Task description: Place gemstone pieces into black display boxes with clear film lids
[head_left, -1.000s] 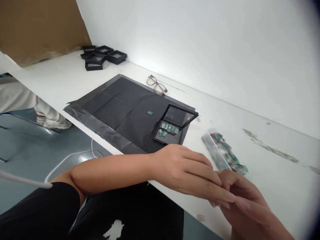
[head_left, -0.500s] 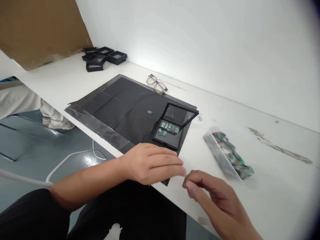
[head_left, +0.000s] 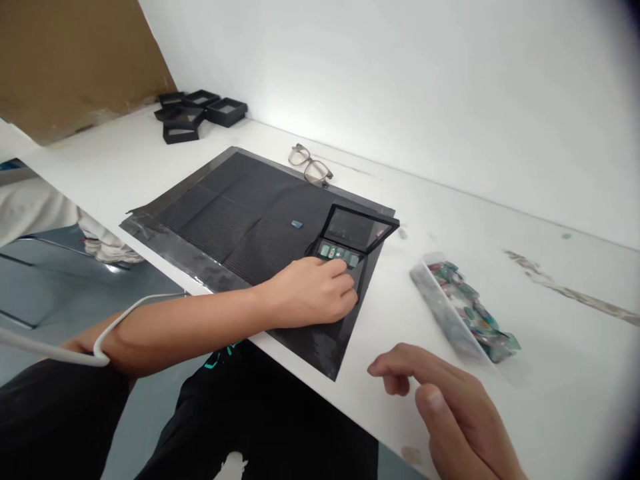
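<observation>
My left hand (head_left: pixel 315 292) reaches over the lower part of a small black case (head_left: pixel 361 230) with its lid raised. Its fingers are curled together, and whatever they pinch is hidden beneath them. Several green nail-like pieces (head_left: pixel 339 253) lie in a row inside the case, just beyond my fingers. To the right of the black mat (head_left: pixel 235 200), my right hand (head_left: pixel 453 407) hovers above the white table with thumb and forefinger apart and nothing between them. A single green piece (head_left: pixel 297 225) lies on the mat, left of the case.
A clear plastic box (head_left: pixel 440 310) of green and red pieces stands on the right. Eyeglasses (head_left: pixel 316 171) lie behind the mat. Black square frames (head_left: pixel 181 117) are piled at the back left. A white cable (head_left: pixel 103 350) crosses near my left forearm. A person's leg (head_left: pixel 37 200) shows at left.
My left hand has moved from beside my right hand up to the open case, and its fingers have curled. My right thumb and forefinger have come apart.
</observation>
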Demonstrator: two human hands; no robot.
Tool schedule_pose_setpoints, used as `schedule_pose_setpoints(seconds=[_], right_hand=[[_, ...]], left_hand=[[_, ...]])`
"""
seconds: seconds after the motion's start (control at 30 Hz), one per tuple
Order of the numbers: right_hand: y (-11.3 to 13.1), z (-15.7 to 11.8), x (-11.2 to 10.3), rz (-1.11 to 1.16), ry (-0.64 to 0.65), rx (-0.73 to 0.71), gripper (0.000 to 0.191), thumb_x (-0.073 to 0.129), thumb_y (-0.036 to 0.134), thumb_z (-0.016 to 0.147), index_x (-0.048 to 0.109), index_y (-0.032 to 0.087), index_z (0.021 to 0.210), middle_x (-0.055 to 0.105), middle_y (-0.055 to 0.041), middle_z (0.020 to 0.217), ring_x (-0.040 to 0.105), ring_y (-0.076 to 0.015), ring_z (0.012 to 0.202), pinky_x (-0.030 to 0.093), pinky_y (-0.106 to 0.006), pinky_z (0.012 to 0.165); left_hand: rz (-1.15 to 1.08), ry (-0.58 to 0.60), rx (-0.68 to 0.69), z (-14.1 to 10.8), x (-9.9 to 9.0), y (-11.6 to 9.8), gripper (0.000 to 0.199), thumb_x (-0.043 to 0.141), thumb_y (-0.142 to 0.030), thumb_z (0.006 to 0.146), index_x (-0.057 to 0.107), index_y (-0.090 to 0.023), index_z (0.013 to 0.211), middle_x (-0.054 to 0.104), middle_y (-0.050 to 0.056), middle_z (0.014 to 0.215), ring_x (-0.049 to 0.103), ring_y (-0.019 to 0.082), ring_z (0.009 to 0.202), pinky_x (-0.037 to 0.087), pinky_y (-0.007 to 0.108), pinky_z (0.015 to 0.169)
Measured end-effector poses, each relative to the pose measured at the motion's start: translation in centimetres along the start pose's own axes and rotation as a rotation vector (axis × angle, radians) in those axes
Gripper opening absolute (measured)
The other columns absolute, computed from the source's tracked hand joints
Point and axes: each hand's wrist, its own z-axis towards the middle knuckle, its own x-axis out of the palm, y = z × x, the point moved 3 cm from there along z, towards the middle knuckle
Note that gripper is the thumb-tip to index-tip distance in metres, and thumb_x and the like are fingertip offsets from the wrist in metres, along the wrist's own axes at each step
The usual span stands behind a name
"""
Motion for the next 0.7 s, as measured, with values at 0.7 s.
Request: schedule_pose_setpoints(seconds=[0.7], right_hand=[[0.3, 0.7, 0.2, -0.047, 0.032, -0.034, 0.031, 0.037, 0.035, 0.106, 0.065, 0.022, 0.101, 0.06, -0.0011, 0.07, 0.059, -0.0161, 0.061, 0.045, -0.028, 0.053]], left_hand=[[-0.127, 0.137, -0.006, 0.1, 0.0, 0.6, 0.018, 0.06, -0.022, 0.095, 0.073, -0.018, 0.082, 0.072, 0.001, 0.08, 0.054, 0.017, 0.081, 0.031, 0.031, 0.065]])
